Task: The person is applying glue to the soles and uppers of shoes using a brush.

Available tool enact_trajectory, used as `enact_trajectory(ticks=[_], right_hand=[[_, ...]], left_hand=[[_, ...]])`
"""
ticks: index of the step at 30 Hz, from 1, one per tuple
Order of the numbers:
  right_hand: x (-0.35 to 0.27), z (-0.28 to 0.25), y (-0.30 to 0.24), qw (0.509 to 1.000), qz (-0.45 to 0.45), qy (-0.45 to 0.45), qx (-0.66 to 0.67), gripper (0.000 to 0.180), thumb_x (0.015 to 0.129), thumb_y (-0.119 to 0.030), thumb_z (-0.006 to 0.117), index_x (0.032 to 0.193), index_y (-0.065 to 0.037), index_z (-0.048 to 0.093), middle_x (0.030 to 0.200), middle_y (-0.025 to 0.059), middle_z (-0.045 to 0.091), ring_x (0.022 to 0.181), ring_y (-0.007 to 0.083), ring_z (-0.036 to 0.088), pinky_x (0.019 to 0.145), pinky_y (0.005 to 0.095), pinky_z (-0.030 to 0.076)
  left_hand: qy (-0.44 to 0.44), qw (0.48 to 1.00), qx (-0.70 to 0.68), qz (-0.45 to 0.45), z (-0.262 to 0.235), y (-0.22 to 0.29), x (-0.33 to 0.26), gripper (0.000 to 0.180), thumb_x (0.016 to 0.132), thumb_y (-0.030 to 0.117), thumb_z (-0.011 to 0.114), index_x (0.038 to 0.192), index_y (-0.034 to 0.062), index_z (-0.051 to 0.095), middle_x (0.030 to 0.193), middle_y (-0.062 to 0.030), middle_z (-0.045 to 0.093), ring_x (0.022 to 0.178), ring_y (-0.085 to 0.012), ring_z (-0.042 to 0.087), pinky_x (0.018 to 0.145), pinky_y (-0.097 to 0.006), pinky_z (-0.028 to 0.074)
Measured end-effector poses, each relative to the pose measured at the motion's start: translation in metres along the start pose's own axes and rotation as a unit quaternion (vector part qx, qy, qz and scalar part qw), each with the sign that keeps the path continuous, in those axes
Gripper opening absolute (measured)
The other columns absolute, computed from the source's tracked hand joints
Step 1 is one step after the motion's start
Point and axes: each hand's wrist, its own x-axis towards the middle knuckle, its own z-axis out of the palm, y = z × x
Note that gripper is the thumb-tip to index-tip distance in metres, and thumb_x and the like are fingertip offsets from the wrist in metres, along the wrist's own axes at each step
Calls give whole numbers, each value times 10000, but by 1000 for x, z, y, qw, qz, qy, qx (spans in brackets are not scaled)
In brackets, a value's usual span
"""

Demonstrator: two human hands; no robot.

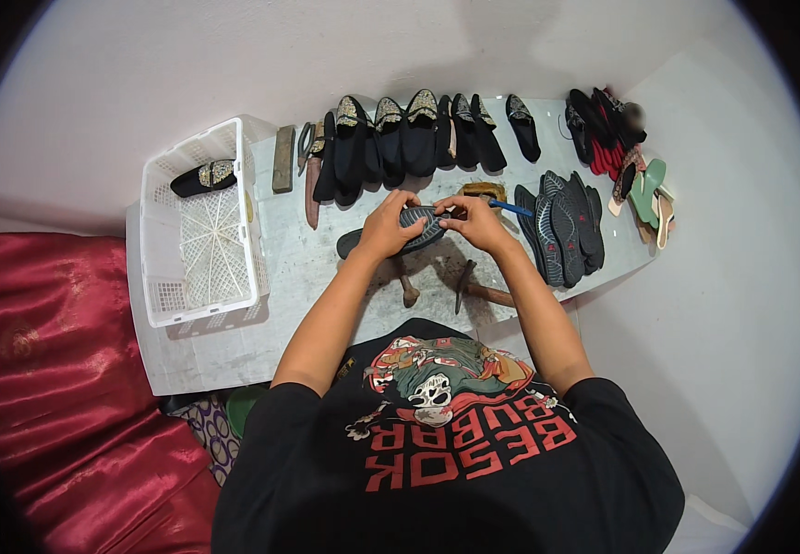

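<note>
A dark grey patterned shoe sole (426,227) is held sole-up over the middle of the table, with a black part (348,243) showing at its left end. My left hand (390,223) is closed around it from the left. At its right end, my right hand (475,224) pinches the edge between thumb and fingers. A blue pen-like stick (512,209) juts out beside the right hand; whether the fingers hold it I cannot tell. A hammer (487,294) with a wooden handle and a second wooden-handled tool (408,286) lie below the hands.
Black shoes (420,138) with glittery trim line the far edge. Stacked soles (561,231) lie right, near green and red pieces (647,189). At left, a white basket (257,249) contains one shoe (204,179). Scissors (306,143), a wooden block (283,159) and a yellowish container (483,190) are farther back.
</note>
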Motion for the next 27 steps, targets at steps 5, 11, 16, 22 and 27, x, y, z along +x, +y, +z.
enact_trajectory(ticks=[5,11,16,22,27], right_hand=[[3,1,6,999,-7,33,10,351,820,-12,811,1100,-32,601,909,86,668,768,155,650,692,323,513],[13,-3,10,997,67,-45,5,383,817,-40,827,1102,-30,571,919,125,686,807,191,682,717,351,526],[5,1,27,996,-22,51,-68,425,781,-176,887,1066,-18,614,900,133,708,807,229,691,731,380,524],[-69,24,67,984,56,150,-77,520,747,-371,921,986,-11,632,893,78,673,788,172,639,704,344,506],[-159,31,150,976,102,143,-128,492,708,-250,899,1058,-19,641,955,130,668,915,337,638,812,419,500]], left_hand=[[27,999,-15,32,2,-1,-2,375,842,300,769,1126,120,603,1063,-69,627,988,-311,662,815,-405,526],[18,999,6,26,2,-1,-3,443,811,327,800,1149,123,598,1105,-62,630,1023,-301,661,845,-401,528],[-18,999,36,4,1,-1,6,516,778,345,833,1174,121,591,1138,-66,625,1066,-290,648,881,-387,522],[-7,1000,-5,8,-1,-8,0,575,785,339,846,1220,71,582,1138,-128,617,1054,-323,633,896,-390,512],[78,990,72,89,9,13,-22,446,850,254,785,1211,64,604,1197,-122,597,1142,-321,560,990,-427,424]])
